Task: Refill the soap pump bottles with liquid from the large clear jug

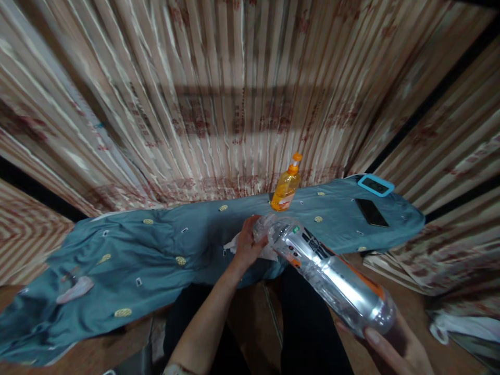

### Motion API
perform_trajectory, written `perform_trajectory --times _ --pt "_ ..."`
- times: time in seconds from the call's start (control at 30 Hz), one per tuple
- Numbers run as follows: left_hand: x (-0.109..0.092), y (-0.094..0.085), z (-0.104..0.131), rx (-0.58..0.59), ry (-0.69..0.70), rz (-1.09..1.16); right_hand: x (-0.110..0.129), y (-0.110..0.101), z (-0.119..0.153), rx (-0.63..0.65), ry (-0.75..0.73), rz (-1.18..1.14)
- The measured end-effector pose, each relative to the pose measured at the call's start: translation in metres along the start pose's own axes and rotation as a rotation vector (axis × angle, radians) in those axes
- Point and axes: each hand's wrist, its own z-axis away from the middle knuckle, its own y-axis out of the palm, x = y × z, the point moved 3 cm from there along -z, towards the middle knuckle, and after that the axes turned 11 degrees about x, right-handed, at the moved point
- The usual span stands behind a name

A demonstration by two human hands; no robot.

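A large clear plastic bottle (332, 276) with a silver and orange label lies slanted across the front of me. My right hand (398, 346) is closed around its base at the lower right. At its upper left end, my left hand (249, 240) curls around a clear plastic piece (263, 227); whether this is a cup or part of the bottle I cannot tell. White tissue (269, 253) shows under my left hand. Just beyond stands an orange pump bottle (287, 188), partly filled with orange liquid.
A narrow board with a teal patterned cloth (207, 224) runs across in front of my legs. On its right lie a dark phone (372, 212) and a blue-framed device (376, 185). A pale crumpled item (75, 290) rests at the left. Striped curtains (219, 104) hang behind.
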Motion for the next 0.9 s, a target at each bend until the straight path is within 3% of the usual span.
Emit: perform_trajectory --times 0.23,0.53,0.9 --pt "0.001 0.001 -0.001 -0.032 -0.017 0.013 -0.02 -0.027 -0.015 0.125 0.002 0.061" --pt "0.0 0.002 -0.003 -0.087 -0.057 0.035 -0.015 -0.016 -0.008 0.106 -0.078 0.13" --pt "0.001 0.002 -0.002 -0.071 -0.039 0.024 -0.015 -0.013 -0.007 0.036 -0.05 0.114"
